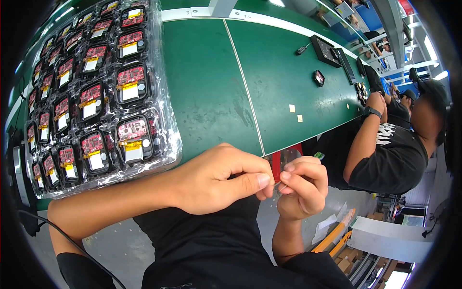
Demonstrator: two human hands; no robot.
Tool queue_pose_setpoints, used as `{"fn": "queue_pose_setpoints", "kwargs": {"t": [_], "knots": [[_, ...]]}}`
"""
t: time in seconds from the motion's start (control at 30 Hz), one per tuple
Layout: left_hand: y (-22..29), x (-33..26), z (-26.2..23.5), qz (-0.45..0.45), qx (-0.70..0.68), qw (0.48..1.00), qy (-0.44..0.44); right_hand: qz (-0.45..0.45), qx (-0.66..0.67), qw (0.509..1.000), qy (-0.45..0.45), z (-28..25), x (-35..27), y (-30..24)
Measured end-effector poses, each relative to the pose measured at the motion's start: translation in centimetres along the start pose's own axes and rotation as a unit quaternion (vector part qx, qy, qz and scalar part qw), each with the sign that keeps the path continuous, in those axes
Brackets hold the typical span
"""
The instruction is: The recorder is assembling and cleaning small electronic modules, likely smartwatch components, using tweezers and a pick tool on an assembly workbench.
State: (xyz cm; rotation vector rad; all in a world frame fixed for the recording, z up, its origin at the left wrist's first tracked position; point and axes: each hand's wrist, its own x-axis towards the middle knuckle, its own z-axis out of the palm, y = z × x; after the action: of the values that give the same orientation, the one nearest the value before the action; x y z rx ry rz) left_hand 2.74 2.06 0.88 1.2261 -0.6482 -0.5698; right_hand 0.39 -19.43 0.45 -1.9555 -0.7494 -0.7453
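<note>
My left hand (226,178) reaches across from the left with its fingers curled and the thumb pressed on the forefinger. Facing it, my right hand (304,189) pinches thumb and fingers together. A thin, pale sliver (283,187) shows between the fingertips of both hands; it is too small to name. What lies inside my left fingers is hidden. The hands meet in front of my body, just off the table's near edge. Left of them stands a clear plastic tray (172,144) with several black cases (134,138), each showing a red circuit board and a white-and-yellow part.
The green table (202,82) has a pale seam across it. Farther right lie small pale squares (292,108), one black case (318,78) and a black box (326,51). A co-worker (390,154) in black sits close on my right. A black cable (72,241) crosses my left arm.
</note>
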Motion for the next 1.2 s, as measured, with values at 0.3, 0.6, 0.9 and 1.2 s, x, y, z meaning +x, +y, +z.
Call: {"fn": "queue_pose_setpoints", "kwargs": {"t": [0.3, 0.6, 0.9, 1.2], "knots": [[-0.5, -0.2, 0.6, -0.026, -0.117, 0.992, -0.026, -0.066, -0.167, 0.983, -0.043, -1.3, 1.0, -0.7], [-0.2, 0.0, 0.8, -0.186, -0.234, 0.951, -0.079, -0.137, -0.199, 0.966, -0.087, -1.8, 1.2, -0.6], [-1.3, -0.1, 1.4, -0.149, -0.239, 0.957, -0.067, -0.019, -0.049, 0.997, 0.062, -1.4, -1.0, 0.6], [-1.2, -0.3, 1.2, -0.151, -0.143, 0.975, -0.081, 0.359, 0.385, 0.85, -0.024, -0.2, -0.6, -0.5]]}}
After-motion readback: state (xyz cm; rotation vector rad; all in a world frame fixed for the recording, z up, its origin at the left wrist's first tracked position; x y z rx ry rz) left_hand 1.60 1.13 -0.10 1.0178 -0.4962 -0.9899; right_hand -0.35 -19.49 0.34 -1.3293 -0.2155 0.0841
